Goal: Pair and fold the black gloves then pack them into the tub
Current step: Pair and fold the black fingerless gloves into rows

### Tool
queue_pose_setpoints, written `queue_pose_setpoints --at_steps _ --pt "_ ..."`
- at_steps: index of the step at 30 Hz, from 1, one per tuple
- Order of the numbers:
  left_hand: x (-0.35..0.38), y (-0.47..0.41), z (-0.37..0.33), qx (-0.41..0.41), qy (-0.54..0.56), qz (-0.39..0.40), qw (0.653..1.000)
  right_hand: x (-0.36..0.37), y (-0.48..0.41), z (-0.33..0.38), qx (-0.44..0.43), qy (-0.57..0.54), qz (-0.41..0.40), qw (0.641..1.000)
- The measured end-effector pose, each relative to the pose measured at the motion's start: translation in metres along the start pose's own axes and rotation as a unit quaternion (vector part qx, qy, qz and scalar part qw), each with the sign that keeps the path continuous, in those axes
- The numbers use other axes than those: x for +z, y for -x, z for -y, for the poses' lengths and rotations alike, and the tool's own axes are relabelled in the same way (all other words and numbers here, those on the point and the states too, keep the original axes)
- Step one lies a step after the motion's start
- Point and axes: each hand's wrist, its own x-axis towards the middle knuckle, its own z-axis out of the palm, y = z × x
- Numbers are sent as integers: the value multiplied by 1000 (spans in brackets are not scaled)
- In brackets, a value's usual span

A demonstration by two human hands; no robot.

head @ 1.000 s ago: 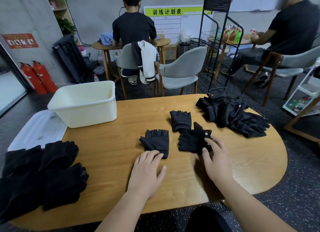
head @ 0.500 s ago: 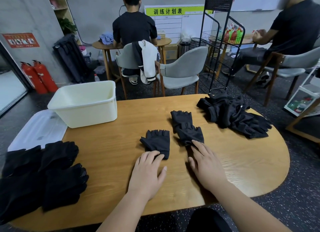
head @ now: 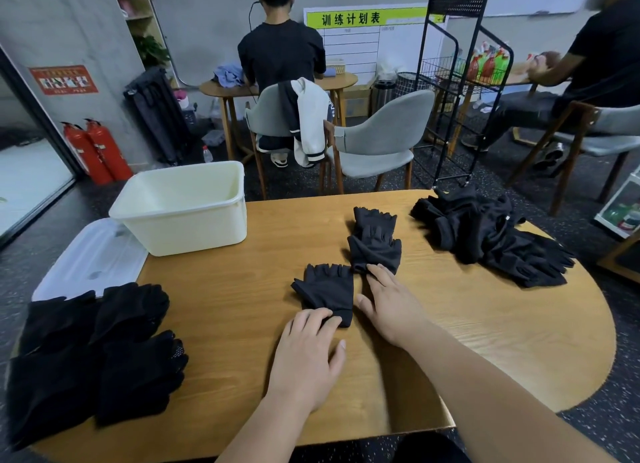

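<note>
Wooden tabletop is laid out like a sorting line. A tangled heap of black gloves is kept at the far right and a stack is set at the near left. The cream tub is parked far left beside its lid, handy for packing. No glove is seen inside it, though its floor is hidden. One fingerless glove is pinned flat at the cuff by the left hand, fingers straight, apparently to steady it. The right hand is extended too and grips nothing. Its fingertips touch the near edge of the doubled-over glove just beyond, probably so that glove can be drawn alongside as the mate.
</note>
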Motion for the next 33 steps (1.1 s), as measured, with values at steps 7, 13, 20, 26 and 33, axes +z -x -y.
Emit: queue_pose_setpoints --at_steps 7,13,20,26,33 --pt "2 -2 1 -1 3 -18 1000 -26 -41 3 -18 -87 -128 988" --pt "8 -5 2 8 0 -32 999 -15 -94 -4 104 -52 50 992" --pt "6 -4 4 49 5 -39 998 -9 -119 25 12 -10 96 995" --pt "6 2 6 123 30 -35 991 -17 -110 33 -52 -45 62 996" --pt "6 -13 -9 94 45 -37 994 -68 -66 -77 93 97 -145 980"
